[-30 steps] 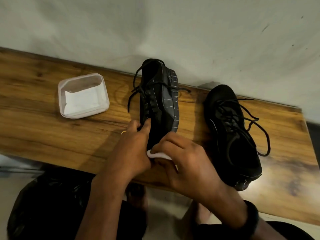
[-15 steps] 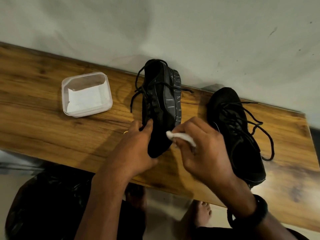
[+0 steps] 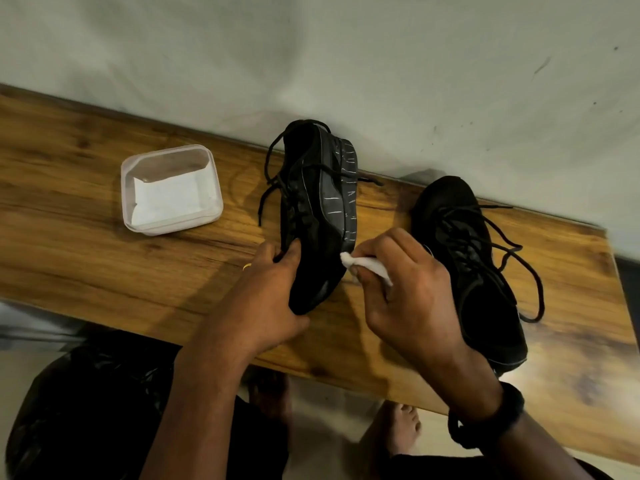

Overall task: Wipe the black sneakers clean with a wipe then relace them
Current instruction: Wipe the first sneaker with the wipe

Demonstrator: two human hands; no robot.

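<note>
Left hand (image 3: 270,299) grips the sneaker (image 3: 311,202); right hand (image 3: 408,299), fingers (image 3: 394,244) curled, pinches a wipe (image 3: 369,265) seemingly against its sole.

Most likely a home: a wood-grain bench (image 3: 104,271) stands against a scuffed, pale painted wall (image 3: 381,64), with black sneakers (image 3: 464,258) and a plastic tub (image 3: 173,227) on it, and bare feet (image 3: 403,427) below (the floor is blurred).

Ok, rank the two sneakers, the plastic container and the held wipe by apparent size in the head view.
Largest: upright sneaker and tipped sneaker, alike, so unranked.
Then plastic container.
Smallest: wipe, partly hidden in right hand.
</note>
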